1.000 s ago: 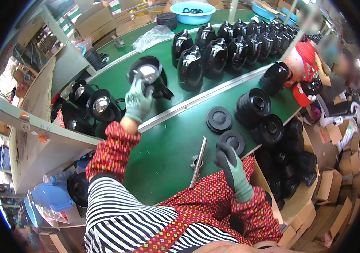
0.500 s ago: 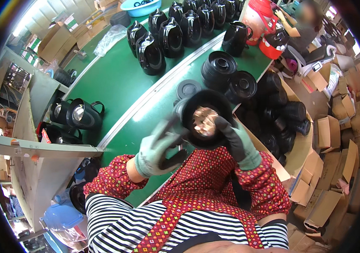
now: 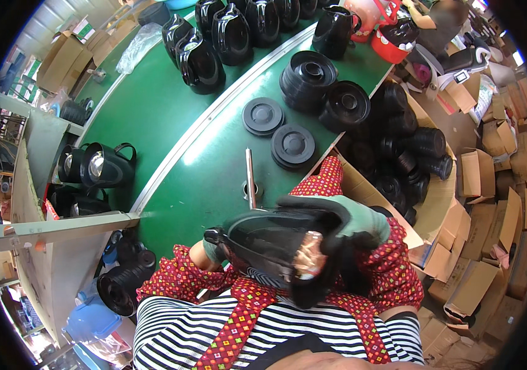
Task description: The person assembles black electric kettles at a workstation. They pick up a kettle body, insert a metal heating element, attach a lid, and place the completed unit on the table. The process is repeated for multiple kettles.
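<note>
The right hand (image 3: pixel 362 221) grips the black kettle body (image 3: pixel 282 243) held against the chest above the green counter (image 3: pixel 214 166); the left hand (image 3: pixel 214 246), mostly hidden, seems closed on it too.

Green-gloved hands (image 3: pixel 362 222), red patterned sleeves, black-and-white striped apron.

Black kettle body (image 3: pixel 279 246) now held tight vs. the person's chest, tipped on its side; 1 s ago it was up over the far left of the green belt (image 3: pixel 152 117), half a sec ago mid-air above the table. Right hand (image 3: pixel 353 219), green glove, has come up off the near table edge & wraps the top rim. Left hand (image 3: pixel 214 250) has dropped beneath, mostly hidden.
</note>
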`<action>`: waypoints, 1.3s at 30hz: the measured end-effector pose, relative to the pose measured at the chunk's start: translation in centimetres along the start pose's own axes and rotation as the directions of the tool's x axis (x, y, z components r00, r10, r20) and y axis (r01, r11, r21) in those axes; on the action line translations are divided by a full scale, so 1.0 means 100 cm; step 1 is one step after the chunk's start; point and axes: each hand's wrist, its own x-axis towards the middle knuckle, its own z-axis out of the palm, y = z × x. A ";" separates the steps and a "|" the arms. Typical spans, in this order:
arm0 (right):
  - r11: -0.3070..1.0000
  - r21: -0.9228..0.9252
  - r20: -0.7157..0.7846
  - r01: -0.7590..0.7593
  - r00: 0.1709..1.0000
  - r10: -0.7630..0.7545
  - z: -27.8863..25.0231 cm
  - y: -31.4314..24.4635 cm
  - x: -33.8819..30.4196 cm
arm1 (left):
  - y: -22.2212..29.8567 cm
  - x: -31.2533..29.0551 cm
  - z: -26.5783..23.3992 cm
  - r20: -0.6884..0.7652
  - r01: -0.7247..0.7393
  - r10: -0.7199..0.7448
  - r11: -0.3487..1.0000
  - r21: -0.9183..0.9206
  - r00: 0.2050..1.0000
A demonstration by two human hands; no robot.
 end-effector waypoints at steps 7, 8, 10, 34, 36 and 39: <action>0.141 -0.854 -0.510 -0.501 0.751 -0.419 -0.113 0.066 0.105 | 0.008 -0.009 -0.021 -0.208 -0.141 0.078 0.941 -0.309 0.975; 0.049 -0.829 -0.522 -0.557 0.739 -0.427 -0.122 0.078 0.116 | 0.011 -0.011 -0.025 -0.230 -0.172 0.096 0.926 -0.337 0.968; -0.128 -0.746 -0.544 -0.654 0.708 -0.450 -0.138 0.094 0.131 | 0.016 -0.010 -0.031 -0.252 -0.219 0.122 0.888 -0.404 0.960; 0.536 -0.815 -0.302 0.222 0.626 -0.719 0.020 0.060 -0.036 | -0.032 0.002 -0.044 -0.218 0.114 -0.024 0.906 0.407 0.976; 0.652 -0.695 -0.395 0.303 0.597 -0.698 0.027 0.063 -0.042 | -0.023 0.003 -0.031 -0.217 0.062 0.090 0.794 0.605 0.972; 0.814 -0.429 -0.590 0.392 0.561 -0.581 0.029 0.066 -0.043 | 0.019 0.019 0.009 -0.166 0.023 0.477 0.291 0.956 0.863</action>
